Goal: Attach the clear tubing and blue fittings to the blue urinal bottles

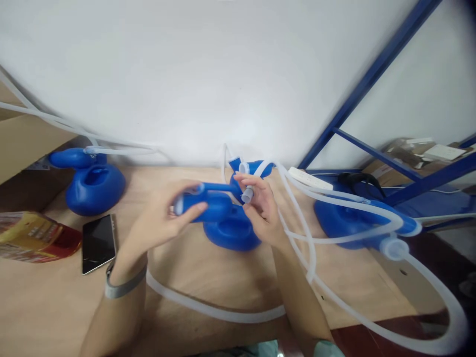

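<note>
My left hand is closed round a blue plastic cup-like piece with a slim blue stem along its upper side. Between the thumb and fingers of my right hand is the open end of a translucent white hose. Just behind and below both hands, a blue plastic bottle with a hollow in its top stands on the wooden table. Near my right fingertips lies another blue part with a pale rim, partly hidden by the hand.
Another blue bottle stands at left beside a cardboard box. A phone and a red-and-yellow package lie nearby. At right, looped hose crosses a blue bottle. A white power strip sits by the blue frame.
</note>
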Tool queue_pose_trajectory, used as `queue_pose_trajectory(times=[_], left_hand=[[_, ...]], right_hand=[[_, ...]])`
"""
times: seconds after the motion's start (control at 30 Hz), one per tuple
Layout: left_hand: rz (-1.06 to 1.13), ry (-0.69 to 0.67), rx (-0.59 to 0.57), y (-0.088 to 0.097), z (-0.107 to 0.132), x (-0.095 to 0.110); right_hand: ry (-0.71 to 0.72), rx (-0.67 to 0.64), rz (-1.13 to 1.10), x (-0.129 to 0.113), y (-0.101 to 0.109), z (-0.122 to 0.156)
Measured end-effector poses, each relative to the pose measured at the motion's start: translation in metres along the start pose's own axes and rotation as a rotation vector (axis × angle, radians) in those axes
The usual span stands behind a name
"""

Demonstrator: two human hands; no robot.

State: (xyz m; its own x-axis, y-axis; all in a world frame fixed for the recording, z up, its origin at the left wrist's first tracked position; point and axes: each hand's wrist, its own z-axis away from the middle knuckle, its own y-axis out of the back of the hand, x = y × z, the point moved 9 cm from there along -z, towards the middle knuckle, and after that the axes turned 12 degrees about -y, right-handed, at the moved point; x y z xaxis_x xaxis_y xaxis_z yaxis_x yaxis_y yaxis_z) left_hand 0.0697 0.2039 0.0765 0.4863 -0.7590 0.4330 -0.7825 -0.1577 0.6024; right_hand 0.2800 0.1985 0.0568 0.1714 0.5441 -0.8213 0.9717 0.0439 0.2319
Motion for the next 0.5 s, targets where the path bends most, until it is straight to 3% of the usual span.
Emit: queue_pose_trajectory(times=[0.07,0.17,0.33,0.5], left_hand=[[-0.004,0.076,0.095,0.024,0.006,-0.012],[0.062,0.135,0.110,0.040,0.013,-0.018],[-0.008,0.153,0.156,0.041,0.017,-0.001],[-0.083,0.134,0.196,0.043,0.014,0.023]], right_hand=[[-0.028,-0.087,-0.005,0.003,-0.002,-0.001],[-0.044,-0.173,0.058,0.005,-0.007,-0.002],[0.004,-0.214,0.109,0.006,-0.015,-0.001],[-0.039,-0.190,0.165,0.016,-0.016,-0.002]])
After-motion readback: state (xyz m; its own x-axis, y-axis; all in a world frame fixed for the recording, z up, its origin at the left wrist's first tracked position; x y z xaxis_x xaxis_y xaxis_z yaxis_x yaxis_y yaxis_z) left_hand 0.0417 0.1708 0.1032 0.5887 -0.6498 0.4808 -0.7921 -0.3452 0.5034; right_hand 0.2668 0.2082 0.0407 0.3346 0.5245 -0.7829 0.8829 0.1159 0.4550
